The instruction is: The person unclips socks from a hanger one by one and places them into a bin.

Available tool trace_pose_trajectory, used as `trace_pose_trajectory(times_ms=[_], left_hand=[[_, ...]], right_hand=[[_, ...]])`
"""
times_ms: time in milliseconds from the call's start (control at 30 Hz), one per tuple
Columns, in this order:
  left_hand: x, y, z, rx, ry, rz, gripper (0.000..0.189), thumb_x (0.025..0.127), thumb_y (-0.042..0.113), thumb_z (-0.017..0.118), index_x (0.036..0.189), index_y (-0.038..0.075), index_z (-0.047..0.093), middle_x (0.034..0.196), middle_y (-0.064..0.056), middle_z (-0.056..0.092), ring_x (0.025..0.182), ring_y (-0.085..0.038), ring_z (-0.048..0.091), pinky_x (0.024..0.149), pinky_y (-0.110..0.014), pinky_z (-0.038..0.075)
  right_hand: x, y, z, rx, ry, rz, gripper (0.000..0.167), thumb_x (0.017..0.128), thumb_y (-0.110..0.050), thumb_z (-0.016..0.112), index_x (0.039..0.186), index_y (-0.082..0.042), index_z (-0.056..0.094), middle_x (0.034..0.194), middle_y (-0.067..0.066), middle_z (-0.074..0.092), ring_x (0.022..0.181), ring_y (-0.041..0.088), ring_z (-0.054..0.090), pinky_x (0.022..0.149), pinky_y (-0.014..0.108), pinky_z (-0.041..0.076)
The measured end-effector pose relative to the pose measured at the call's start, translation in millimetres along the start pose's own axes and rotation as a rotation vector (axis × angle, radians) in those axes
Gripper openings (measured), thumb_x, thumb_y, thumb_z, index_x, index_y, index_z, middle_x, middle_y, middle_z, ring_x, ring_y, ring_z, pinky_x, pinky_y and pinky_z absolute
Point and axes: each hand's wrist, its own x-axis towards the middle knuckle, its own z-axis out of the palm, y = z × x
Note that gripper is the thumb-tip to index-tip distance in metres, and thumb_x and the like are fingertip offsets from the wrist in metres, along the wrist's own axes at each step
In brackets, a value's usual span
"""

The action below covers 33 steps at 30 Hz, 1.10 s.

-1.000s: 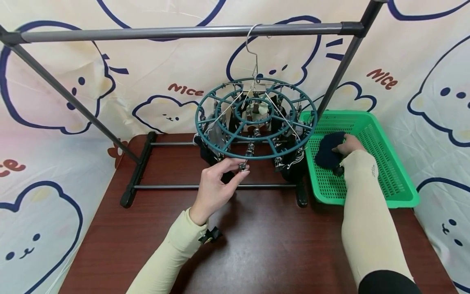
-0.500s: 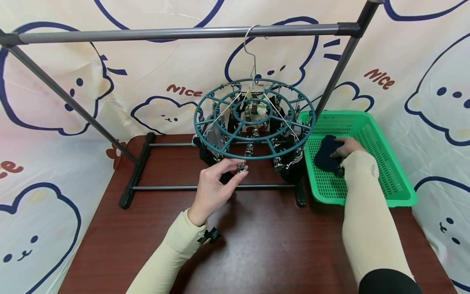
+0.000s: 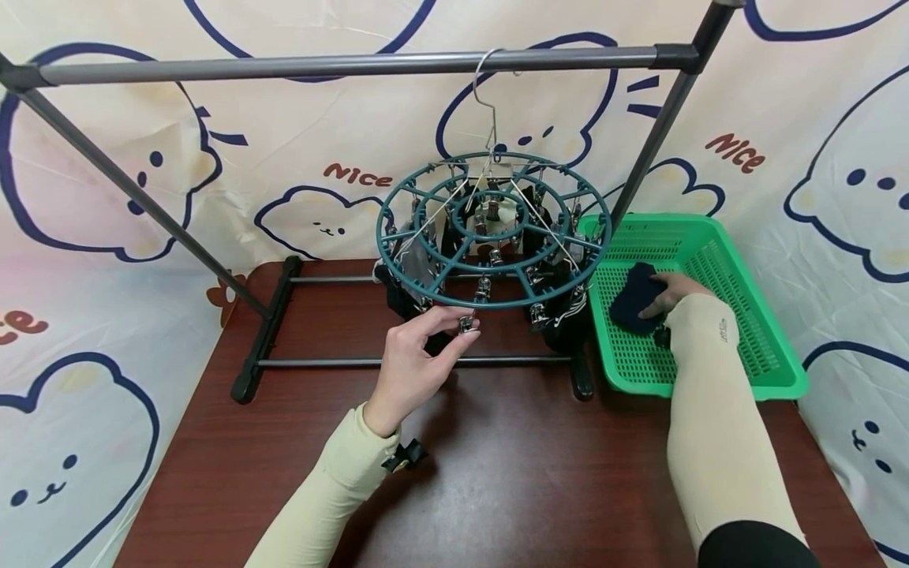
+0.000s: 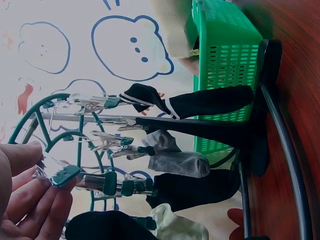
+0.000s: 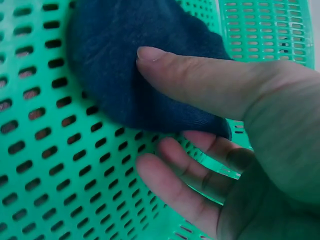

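A round teal clip hanger (image 3: 398, 268) hangs by its metal hook from a grey bar. At its near edge my left hand (image 3: 415, 359) pinches a metal clip (image 3: 466, 324), whose green padded tip (image 4: 66, 175) shows in the left wrist view. My right hand (image 3: 678, 292) is inside the green basket (image 3: 770, 347) at a folded navy sock (image 3: 634, 300). In the right wrist view the thumb (image 5: 175, 75) lies on top of the sock while the fingers reach under its edge. Black socks (image 4: 212, 102) and a grey sock (image 4: 180, 162) hang from other clips.
The rack's top bar (image 3: 284, 65) crosses above the hanger. Its lower bar (image 3: 327, 362) and black feet (image 3: 246, 383) stand on the brown table (image 3: 540, 473). A patterned cloth (image 3: 305, 142) forms the backdrop behind.
My right hand has shifted slightly right, its thumb moving along the navy sock within the basket. The left hand keeps its pinch on the clip in the same place.
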Motion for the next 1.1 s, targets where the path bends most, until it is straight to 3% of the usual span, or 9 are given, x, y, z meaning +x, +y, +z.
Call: trace_pose_trajectory(times_ms=[67,267,333,600,800,900,967,1100], left_hand=[[0.1,-0.2,-0.3,0.0,-0.001,0.0,0.025,0.093,0.013,0.079,0.117,0.009,0.075,0.109,-0.003,0.079,0.097,-0.012,0.076,0.09,-0.031,0.059],[-0.1,0.4,-1.1,0.0,0.001,-0.002,0.025,0.093,0.013,0.079,0.116,0.009,0.075,0.109,-0.002,0.079,0.097,-0.012,0.076,0.09,-0.032,0.059],[-0.2,0.7,-1.3,-0.001,0.004,0.001,0.025,0.092,0.012,0.079,0.116,0.008,0.075,0.108,-0.002,0.079,0.097,-0.013,0.077,0.09,-0.032,0.06],[-0.5,0.6,-1.9,-0.011,0.007,0.006,0.024,0.093,0.012,0.079,0.116,0.006,0.075,0.108,-0.004,0.079,0.097,-0.014,0.077,0.09,-0.032,0.06],[0.3,0.0,-1.0,-0.013,0.008,0.005,0.025,0.093,0.013,0.079,0.117,0.009,0.075,0.111,-0.003,0.079,0.098,-0.014,0.076,0.09,-0.034,0.06],[0.5,-0.8,-1.8,-0.011,0.01,0.003,0.025,0.092,0.014,0.079,0.117,0.01,0.075,0.112,-0.003,0.079,0.098,-0.013,0.076,0.091,-0.033,0.06],[0.7,-1.3,-2.8,-0.01,0.012,0.0,0.025,0.092,0.014,0.079,0.117,0.009,0.075,0.112,-0.003,0.079,0.098,-0.013,0.076,0.091,-0.033,0.059],[0.6,-2.3,-5.8,-0.003,0.018,-0.01,0.024,0.092,0.014,0.079,0.116,0.009,0.075,0.111,-0.003,0.079,0.098,-0.014,0.076,0.092,-0.035,0.059]], right_hand=[[2.8,4,0,0.003,-0.008,-0.006,0.12,0.085,-0.039,0.086,0.166,-0.006,0.005,0.166,0.036,0.005,0.148,0.061,0.016,0.091,0.052,0.056],[4.5,5,1,0.005,-0.016,0.004,0.125,0.083,-0.043,0.087,0.166,-0.008,0.001,0.167,0.035,0.002,0.15,0.062,0.003,0.109,0.066,0.041],[3.4,5,2,-0.006,-0.011,0.013,0.125,0.083,-0.044,0.087,0.166,-0.009,-0.001,0.167,0.036,-0.007,0.15,0.063,0.002,0.105,0.065,0.044],[0.2,3,0,-0.028,-0.009,0.028,0.125,0.083,-0.045,0.086,0.167,-0.012,-0.001,0.166,0.036,-0.007,0.149,0.063,0.002,0.108,0.067,0.042],[-10.8,-4,-15,-0.088,0.038,0.028,0.12,0.084,-0.051,0.084,0.167,-0.01,0.007,0.165,0.039,0.003,0.149,0.062,0.008,0.112,0.071,0.035],[-17.9,-11,-24,-0.139,0.076,0.011,0.116,0.086,-0.057,0.079,0.166,-0.007,0.01,0.163,0.04,0.011,0.144,0.061,0.021,0.108,0.072,0.038],[-22.2,-19,-29,-0.17,0.098,-0.029,0.114,0.089,-0.062,0.073,0.166,-0.006,0.01,0.161,0.04,0.019,0.138,0.06,0.032,0.104,0.072,0.041],[-34.7,-42,-38,-0.22,0.143,-0.139,0.106,0.095,-0.064,0.063,0.167,-0.009,0.007,0.157,0.038,0.031,0.136,0.059,0.037,0.105,0.072,0.038]])
